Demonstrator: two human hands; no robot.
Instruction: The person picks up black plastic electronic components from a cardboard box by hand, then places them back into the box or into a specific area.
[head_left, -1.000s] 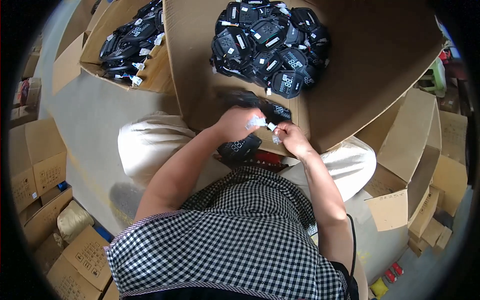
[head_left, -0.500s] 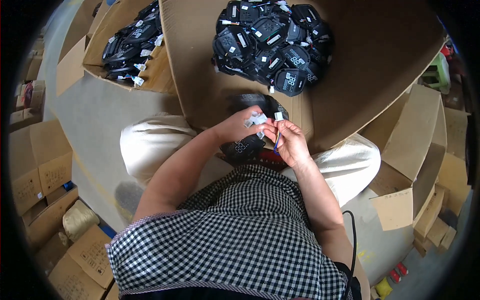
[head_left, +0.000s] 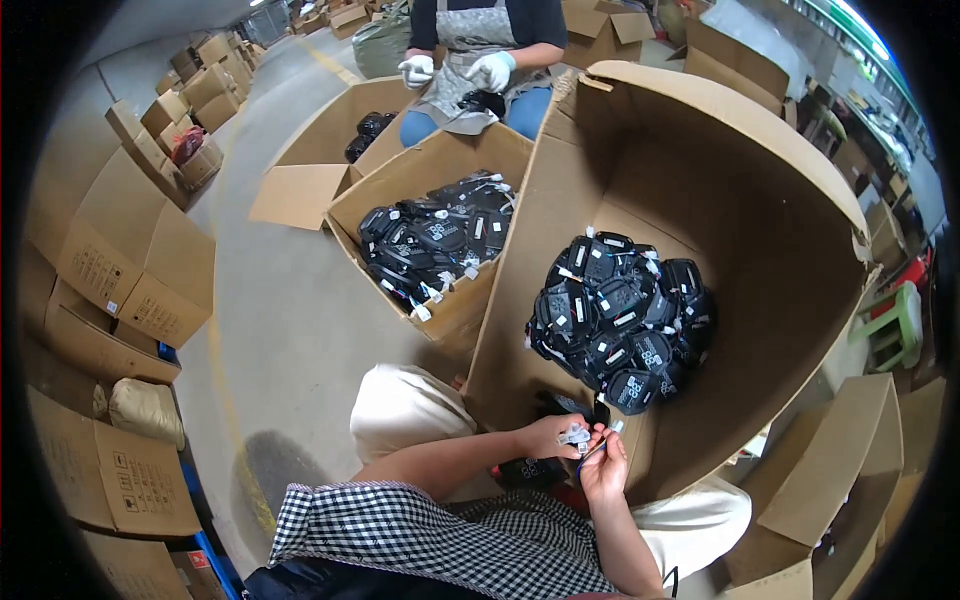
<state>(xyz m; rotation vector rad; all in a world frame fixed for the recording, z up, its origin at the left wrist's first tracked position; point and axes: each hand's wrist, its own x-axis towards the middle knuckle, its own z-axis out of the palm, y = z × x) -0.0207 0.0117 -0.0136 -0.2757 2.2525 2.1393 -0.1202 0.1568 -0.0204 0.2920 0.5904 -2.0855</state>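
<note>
The big carton right of centre was plain brown corrugated cardboard, matt and slightly rough, its torn rim showing raw paper. The pile of black pouches inside it looked like woven synthetic cloth with a faint sheen, each carrying white paper or card tags. The smaller carton above centre was the same matt cardboard. Low in the frame, the left hand and right hand pinched a small white tag, probably paper, though too small to be sure. The checked shirt was soft matt cotton-like fabric. The floor at left was smooth grey concrete, dully polished.
</note>
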